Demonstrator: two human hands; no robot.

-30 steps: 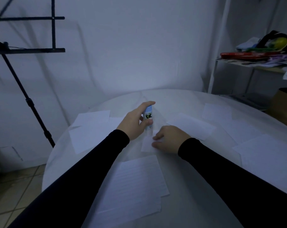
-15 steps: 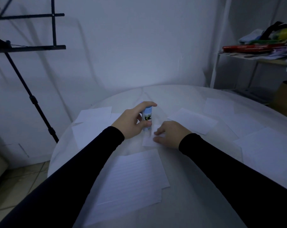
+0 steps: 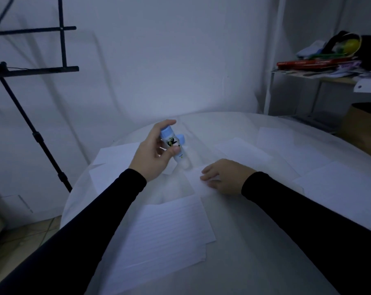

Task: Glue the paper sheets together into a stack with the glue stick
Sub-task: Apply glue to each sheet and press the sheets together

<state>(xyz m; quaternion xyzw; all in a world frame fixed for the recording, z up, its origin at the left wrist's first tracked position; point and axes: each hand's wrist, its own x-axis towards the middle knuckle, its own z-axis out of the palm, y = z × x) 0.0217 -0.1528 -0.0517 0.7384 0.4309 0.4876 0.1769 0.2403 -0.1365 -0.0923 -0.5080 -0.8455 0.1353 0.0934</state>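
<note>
I am looking down over two black sleeves at a round white table [image 3: 254, 262] in dim bluish light. My left hand [image 3: 153, 155] is raised just above the far middle of the table, its thumb and fingers wrapped around a glue stick [image 3: 173, 146], a white tube with a blue end and a small dark picture on its label; the tube is tilted, blue end up and away, pale end pointing down toward the table. A second blue piece shows just behind it (perhaps the cap, I cannot tell). My right hand [image 3: 222, 176] lies flat with relaxed fingers, pressing on a small sheet of paper [image 3: 196, 182] in the middle of the table, just right of the glue stick's lower end. Nearer to me sits a pile of lined sheets [image 3: 165, 235], slightly fanned. More loose sheets lie to the far left [image 3: 114, 160] and spread across the right side [image 3: 337, 186]. A black stand [image 3: 31, 128] rises at left, and a cluttered shelf [image 3: 320, 67] is at far right. I judge the step in hand to be gluing the small sheet: the stick is poised but not touching it. The next move calls for lowering the pale end onto the paper and rubbing it across while the right hand holds the sheet steady.
</note>
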